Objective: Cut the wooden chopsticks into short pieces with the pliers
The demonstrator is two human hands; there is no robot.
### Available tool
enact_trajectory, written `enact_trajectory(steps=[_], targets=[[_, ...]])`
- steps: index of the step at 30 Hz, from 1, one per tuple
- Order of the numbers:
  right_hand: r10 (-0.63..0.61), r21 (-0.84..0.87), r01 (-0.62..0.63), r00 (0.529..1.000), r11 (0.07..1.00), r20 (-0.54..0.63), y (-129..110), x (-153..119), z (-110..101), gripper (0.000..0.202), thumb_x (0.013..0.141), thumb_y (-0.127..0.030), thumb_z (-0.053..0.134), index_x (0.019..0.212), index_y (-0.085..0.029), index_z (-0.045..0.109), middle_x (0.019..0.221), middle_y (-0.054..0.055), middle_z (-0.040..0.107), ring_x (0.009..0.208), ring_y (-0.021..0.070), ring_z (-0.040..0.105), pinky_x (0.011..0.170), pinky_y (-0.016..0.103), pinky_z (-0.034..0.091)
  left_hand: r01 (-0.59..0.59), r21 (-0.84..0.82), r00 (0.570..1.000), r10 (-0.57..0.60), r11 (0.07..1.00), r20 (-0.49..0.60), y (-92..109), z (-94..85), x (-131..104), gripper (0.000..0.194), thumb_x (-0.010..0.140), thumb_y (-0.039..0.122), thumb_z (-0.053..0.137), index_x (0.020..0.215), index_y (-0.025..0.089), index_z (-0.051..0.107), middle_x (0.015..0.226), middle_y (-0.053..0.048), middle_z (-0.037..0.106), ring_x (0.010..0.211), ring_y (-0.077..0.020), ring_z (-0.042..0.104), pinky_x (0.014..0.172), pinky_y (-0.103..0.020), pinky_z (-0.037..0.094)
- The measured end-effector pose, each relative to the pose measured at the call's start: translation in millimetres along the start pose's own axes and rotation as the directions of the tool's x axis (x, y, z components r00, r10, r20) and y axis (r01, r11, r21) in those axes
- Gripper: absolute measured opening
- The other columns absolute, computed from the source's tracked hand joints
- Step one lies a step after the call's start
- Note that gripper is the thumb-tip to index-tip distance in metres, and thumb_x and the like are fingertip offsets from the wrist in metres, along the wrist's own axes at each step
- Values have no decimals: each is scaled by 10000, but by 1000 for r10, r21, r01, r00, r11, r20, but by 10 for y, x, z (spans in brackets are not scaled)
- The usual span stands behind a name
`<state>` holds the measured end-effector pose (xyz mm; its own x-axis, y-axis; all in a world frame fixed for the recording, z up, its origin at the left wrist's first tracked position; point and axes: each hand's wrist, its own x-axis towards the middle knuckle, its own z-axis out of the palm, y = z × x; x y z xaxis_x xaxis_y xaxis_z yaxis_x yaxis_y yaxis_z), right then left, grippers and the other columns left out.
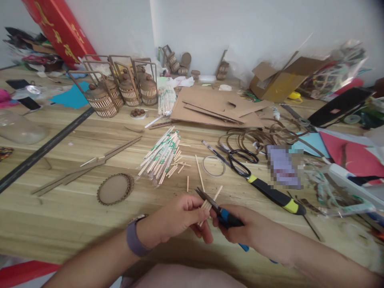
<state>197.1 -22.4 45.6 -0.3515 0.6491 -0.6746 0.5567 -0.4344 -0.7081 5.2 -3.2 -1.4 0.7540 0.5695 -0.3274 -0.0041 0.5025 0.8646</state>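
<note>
Left hand (pixel 187 216): pinching thin sticks (pixel 206 205) | right hand (pixel 246 226): gripping scissors (pixel 225 217), blades across the sticks, whether biting is hard to tell | sticks: above the table (pixel 72 228), near the wrapped chopsticks (pixel 160 156); cardboard disc (pixel 114 189) farther left

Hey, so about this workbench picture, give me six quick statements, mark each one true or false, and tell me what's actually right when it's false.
1. The right hand holds a blue-and-black cutting tool. True.
2. The wristband worn on the left side is bright yellow. False: it is purple.
3. The left hand holds thin wooden sticks. True.
4. The black-handled scissors lie left of the pile of wrapped sticks. False: they lie to its right in the picture.
5. A round brown disc lies flat on the table. True.
6. The small lidded baskets with tall handles hang on the wall. False: they stand on the table.
</note>
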Motion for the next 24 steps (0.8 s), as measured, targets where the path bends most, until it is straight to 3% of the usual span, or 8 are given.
enact_trajectory(steps=[7,12,17,24], targets=[[-68,-38,66,996,997,-49,17,10,20,148,577,-197,479,723,-200,506,668,-27,447,649,143,406,575,266,329,1,17,1000,-1,1000,-12,10,2,-10,467,796,586,584,898,133,638,662,-39,663,593,-130,614,611,-235,447],[-49,-24,48,998,999,-41,14,11,12,142,586,-205,500,728,-209,502,647,-33,441,628,138,406,551,251,319,2,21,1000,-2,1000,1,10,10,-9,455,808,581,572,892,138,640,682,-35,662,594,-127,609,617,-239,444],[-125,75,123,992,990,16,0,-4,-30,177,668,-222,550,842,-195,567,754,-24,518,718,142,465,638,254,361,-1,-6,998,1,1000,-57,50,21,-20,503,777,630,583,891,140,597,648,-18,644,573,-126,601,604,-242,438],[-102,257,77,991,963,86,-8,-16,-49,195,674,-204,581,868,-193,562,762,-20,557,766,152,522,672,257,385,22,-68,998,-27,997,-63,75,45,-26,448,802,585,567,852,140,587,563,6,601,515,-122,571,576,-252,431]])
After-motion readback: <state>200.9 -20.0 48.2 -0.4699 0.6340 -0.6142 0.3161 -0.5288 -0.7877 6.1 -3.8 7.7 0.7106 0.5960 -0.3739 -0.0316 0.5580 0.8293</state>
